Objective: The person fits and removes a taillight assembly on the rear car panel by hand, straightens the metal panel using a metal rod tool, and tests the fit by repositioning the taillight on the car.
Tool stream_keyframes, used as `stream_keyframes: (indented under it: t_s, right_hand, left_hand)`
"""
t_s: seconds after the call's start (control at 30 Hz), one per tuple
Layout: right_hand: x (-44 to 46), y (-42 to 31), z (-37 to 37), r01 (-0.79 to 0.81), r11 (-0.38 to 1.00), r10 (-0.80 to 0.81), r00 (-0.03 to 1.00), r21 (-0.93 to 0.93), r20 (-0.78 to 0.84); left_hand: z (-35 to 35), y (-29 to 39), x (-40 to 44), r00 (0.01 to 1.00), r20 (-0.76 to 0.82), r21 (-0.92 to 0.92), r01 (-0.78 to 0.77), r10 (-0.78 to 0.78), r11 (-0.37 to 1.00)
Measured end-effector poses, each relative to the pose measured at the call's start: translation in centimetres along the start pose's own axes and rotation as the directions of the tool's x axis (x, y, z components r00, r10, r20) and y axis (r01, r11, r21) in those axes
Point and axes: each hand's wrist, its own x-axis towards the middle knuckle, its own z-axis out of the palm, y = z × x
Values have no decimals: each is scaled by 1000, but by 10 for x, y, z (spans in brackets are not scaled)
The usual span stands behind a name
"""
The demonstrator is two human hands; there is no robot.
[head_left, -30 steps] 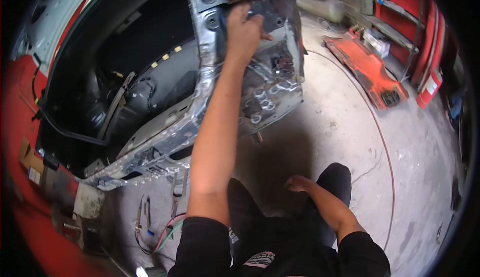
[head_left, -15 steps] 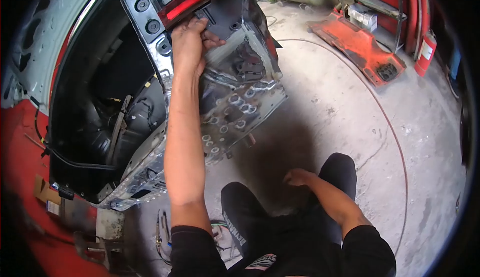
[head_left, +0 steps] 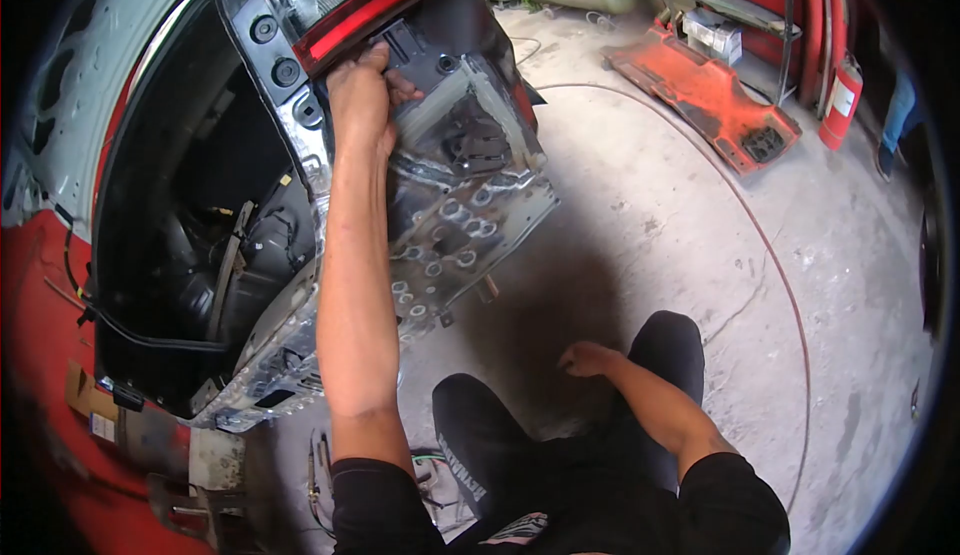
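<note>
The red and clear tail light (head_left: 345,5) sits at the top corner of the car body's rear end. At its lower edge is my left hand (head_left: 362,100), with fingers bent and closed against the lamp; the fingertips are partly hidden. Below and right of this hand, the bare metal rear panel (head_left: 465,225) shows welds and several round ground spots. My right hand (head_left: 590,359) hangs near my right knee, away from the car. Its fingers are curled together, and whether they hold something small cannot be made out.
The open trunk (head_left: 180,225) lies to the left. A hose (head_left: 745,200) curves across the concrete floor. An orange-red panel (head_left: 705,95), a shelf and a fire extinguisher (head_left: 841,105) stand at the right. Someone's blue-clothed leg (head_left: 897,115) shows at the far right.
The view has shifted slightly, so the car and my arms appear a little further left. My left hand stays at the tail light; my right hand stays near the knee. More of the blue-clothed leg shows.
</note>
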Motion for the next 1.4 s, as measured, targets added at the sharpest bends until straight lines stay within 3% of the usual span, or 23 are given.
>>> stream_keyframes:
  t_s: [0.3,0.4,0.5,0.63,0.73,0.83,0.97,1.03,1.1,1.4]
  right_hand:
    - [-1,-5,0,-106,994,105,994,15,25]
    - [1,-1,3,-59,998,60,997,-27,39]
    - [0,-4,1,-91,995,93,994,-47,52]
    - [-2,-7,-1,-102,994,103,993,-32,49]
    - [-2,0,4,-102,994,104,993,-28,52]
    - [1,1,4,-118,992,122,988,-50,93]
    - [3,1,8,-114,990,121,988,-80,93]
    - [1,7,13,-110,991,118,988,-81,97]
    - [3,1,11,-141,988,148,979,-55,140]
    - [3,-5,8,-121,985,141,975,-119,174]
  left_hand:
    - [-8,-4,-2,989,149,-105,-9,24,994]
    - [-7,-4,-9,972,224,-145,-32,65,989]
    - [-9,6,-30,977,198,-145,-49,77,988]
    - [-29,20,-70,993,115,155,-49,31,987]
    - [-48,30,-97,933,-17,363,-328,358,872]
    - [-75,38,-92,738,-119,595,-482,664,643]
    - [-88,44,-68,792,-187,541,-411,581,734]
    - [-84,49,-60,766,-142,662,-397,627,636]
    - [-94,44,-48,802,-82,711,-368,592,598]
    - [-108,31,-32,869,-23,610,-380,494,696]
